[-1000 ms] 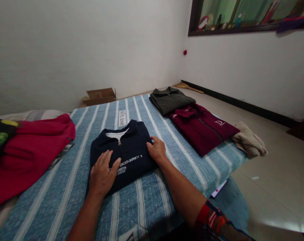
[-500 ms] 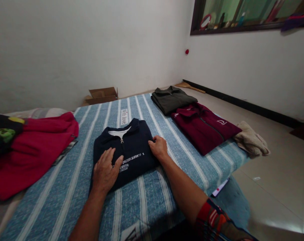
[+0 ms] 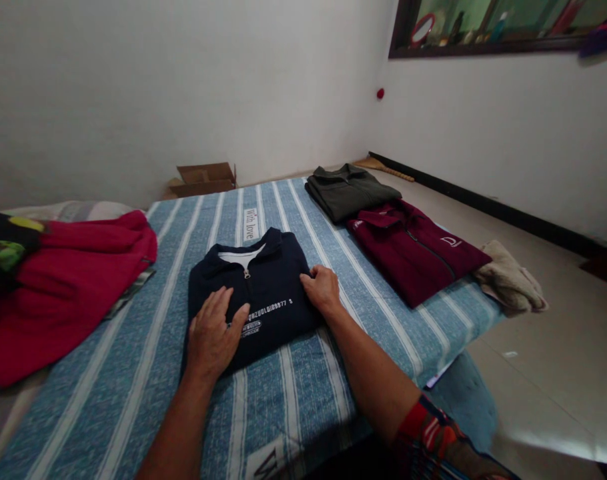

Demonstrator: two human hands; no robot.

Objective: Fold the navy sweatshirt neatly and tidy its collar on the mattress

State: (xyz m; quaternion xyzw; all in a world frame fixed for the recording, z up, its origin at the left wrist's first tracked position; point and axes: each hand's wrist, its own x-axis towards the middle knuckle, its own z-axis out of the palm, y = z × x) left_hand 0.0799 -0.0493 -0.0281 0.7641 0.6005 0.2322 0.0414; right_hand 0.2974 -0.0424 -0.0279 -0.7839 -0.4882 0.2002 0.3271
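While both hands lie flat and open, holding nothing, the left hand [image 3: 214, 333] presses the navy top's [image 3: 263, 280] lower front and the right hand [image 3: 323, 288] its right edge, keeping the fold tight mid-bed [image 3: 303, 393]. Maroon top [image 3: 416, 250] and olive top [image 3: 348, 190] fill the far right; red clothes [image 3: 68, 280] crowd the left edge.

Blue striped bed cover [image 3: 383, 320] carries a folded maroon zip top [image 3: 418, 250], and a folded dark olive top [image 3: 348, 192] just behind it, touching. Beige cloth [image 3: 511, 283] at the bed's right edge. Red garment pile [image 3: 68, 280] far left. Open cardboard box [image 3: 203, 179] against the white wall. Framed mirror [image 3: 483, 47] upper right.
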